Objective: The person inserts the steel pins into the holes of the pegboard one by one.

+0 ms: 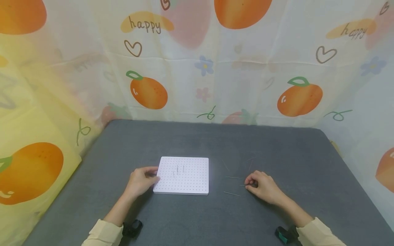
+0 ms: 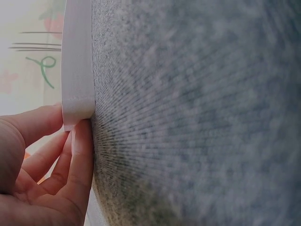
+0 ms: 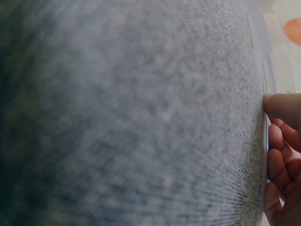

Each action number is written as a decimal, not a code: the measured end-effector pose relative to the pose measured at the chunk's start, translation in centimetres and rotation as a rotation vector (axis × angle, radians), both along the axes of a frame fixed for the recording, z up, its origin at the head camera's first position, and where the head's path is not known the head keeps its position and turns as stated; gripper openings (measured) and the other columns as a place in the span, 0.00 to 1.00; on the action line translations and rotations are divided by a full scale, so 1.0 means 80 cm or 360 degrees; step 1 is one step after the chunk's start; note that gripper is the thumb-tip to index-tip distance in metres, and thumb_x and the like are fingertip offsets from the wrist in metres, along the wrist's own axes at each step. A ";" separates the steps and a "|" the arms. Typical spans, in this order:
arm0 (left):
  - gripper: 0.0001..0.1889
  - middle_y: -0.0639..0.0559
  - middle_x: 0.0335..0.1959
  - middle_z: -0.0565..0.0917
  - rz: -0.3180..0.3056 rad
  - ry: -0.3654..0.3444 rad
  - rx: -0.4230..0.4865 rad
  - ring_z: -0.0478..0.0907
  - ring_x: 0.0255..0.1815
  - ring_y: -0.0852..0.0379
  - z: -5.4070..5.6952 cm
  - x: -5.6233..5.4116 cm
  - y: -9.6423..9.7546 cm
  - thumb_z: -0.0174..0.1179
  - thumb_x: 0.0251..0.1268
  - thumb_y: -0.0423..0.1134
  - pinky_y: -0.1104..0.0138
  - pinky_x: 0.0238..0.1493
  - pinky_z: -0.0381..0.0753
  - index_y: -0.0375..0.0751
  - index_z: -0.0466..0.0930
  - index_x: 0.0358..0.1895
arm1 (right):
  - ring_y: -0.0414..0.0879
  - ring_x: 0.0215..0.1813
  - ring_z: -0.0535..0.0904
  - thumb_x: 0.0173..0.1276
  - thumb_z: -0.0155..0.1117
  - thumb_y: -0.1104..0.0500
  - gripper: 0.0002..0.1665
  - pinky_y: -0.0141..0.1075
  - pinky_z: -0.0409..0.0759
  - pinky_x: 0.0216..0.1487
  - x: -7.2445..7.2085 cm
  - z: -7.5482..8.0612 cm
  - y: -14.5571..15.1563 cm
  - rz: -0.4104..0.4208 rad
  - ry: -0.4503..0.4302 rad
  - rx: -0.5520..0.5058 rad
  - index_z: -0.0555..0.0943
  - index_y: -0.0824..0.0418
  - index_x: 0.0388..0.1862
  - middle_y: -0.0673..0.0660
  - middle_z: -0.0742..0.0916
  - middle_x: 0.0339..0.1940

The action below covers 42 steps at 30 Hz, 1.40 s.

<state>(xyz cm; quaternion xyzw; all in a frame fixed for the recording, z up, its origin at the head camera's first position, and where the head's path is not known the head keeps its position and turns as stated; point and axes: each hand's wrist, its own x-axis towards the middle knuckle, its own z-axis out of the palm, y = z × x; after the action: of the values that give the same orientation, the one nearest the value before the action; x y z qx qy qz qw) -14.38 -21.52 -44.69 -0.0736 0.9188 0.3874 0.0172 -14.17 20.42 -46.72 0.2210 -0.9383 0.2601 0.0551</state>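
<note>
A white pegboard (image 1: 194, 177) dotted with rows of small holes lies flat on the grey table. My left hand (image 1: 140, 181) grips its left edge, thumb at the top face and fingers at the side, as the left wrist view shows close up. Several thin metal pins (image 1: 177, 169) stand upright in the board's left half; they stick out sideways in the left wrist view (image 2: 35, 46). To the right of the board, my right hand (image 1: 263, 186) pinches one thin metal pin (image 1: 242, 185) at the tabletop, its far end hidden by the fingers.
Loose pins lie between board and right hand, one above (image 1: 234, 177) and one below (image 1: 232, 193) the pinched pin. Fainter pins (image 1: 250, 159) lie farther back. The grey table (image 1: 184, 218) ends at a fruit-printed curtain (image 1: 184, 85). Black devices (image 1: 132, 229) are at both wrists.
</note>
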 end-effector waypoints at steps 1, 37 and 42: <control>0.21 0.42 0.43 0.83 0.0003 -0.0001 -0.0001 0.78 0.31 0.56 0.000 0.000 0.000 0.65 0.51 0.34 0.70 0.25 0.74 0.35 0.78 0.51 | 0.35 0.30 0.67 0.51 0.70 0.60 0.10 0.33 0.64 0.35 0.000 0.000 0.000 -0.0008 -0.0006 0.0005 0.77 0.47 0.25 0.41 0.74 0.25; 0.21 0.41 0.43 0.83 -0.0008 -0.0014 0.0017 0.78 0.29 0.56 0.001 -0.001 -0.001 0.65 0.51 0.33 0.69 0.26 0.73 0.35 0.78 0.52 | 0.34 0.29 0.67 0.56 0.64 0.62 0.09 0.34 0.65 0.35 -0.003 0.007 -0.005 -0.0053 -0.0082 0.0016 0.77 0.49 0.22 0.41 0.74 0.24; 0.21 0.41 0.43 0.83 -0.0009 -0.0020 0.0020 0.77 0.29 0.57 0.002 -0.001 0.000 0.65 0.51 0.33 0.70 0.25 0.73 0.35 0.78 0.52 | 0.34 0.29 0.67 0.59 0.61 0.64 0.07 0.31 0.67 0.32 -0.004 0.008 -0.003 -0.0038 -0.0157 -0.0012 0.77 0.51 0.25 0.43 0.75 0.25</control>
<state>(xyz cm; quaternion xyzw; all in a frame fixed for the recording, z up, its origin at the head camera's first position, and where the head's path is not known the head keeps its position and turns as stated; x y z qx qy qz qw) -14.43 -21.52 -44.57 -0.0733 0.9164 0.3926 0.0244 -14.45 20.20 -46.09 0.1965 -0.9415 0.2735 0.0128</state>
